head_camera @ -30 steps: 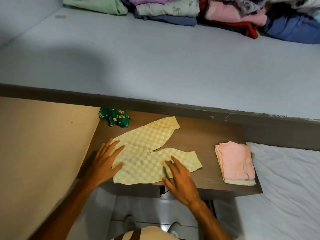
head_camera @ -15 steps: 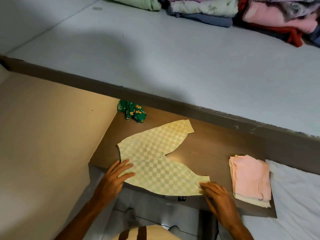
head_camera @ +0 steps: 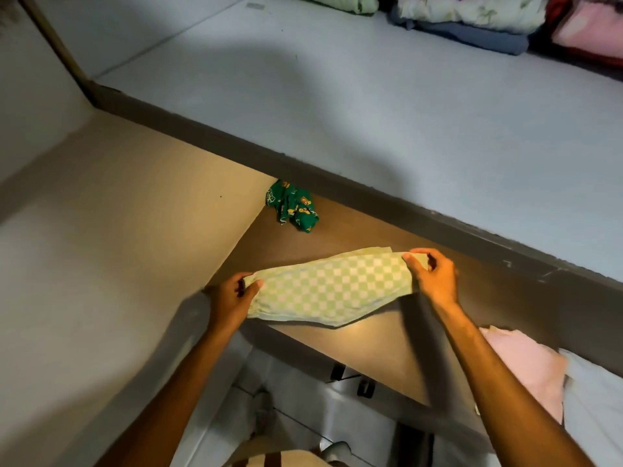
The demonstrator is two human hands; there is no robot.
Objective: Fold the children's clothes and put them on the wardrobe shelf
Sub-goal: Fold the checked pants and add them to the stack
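Observation:
Green-and-cream checkered children's trousers (head_camera: 332, 286) lie doubled over lengthwise, one leg on the other, on the brown wooden tabletop (head_camera: 377, 345). My left hand (head_camera: 232, 298) grips the waistband end at the table's left edge. My right hand (head_camera: 433, 276) pinches the leg cuffs at the far right end. The cloth is stretched between both hands, its lower edge sagging slightly.
A crumpled green patterned garment (head_camera: 293, 207) sits in the table's far left corner. A folded pink garment (head_camera: 526, 369) lies at the right edge. Above, a pale shelf (head_camera: 371, 106) carries stacked folded clothes (head_camera: 472, 18) at its back. A beige wall (head_camera: 118, 247) stands left.
The trousers lay spread flat with both legs apart; now the near leg is folded over the far one. Both hands went from pressing flat to gripping the ends. The camera tilted.

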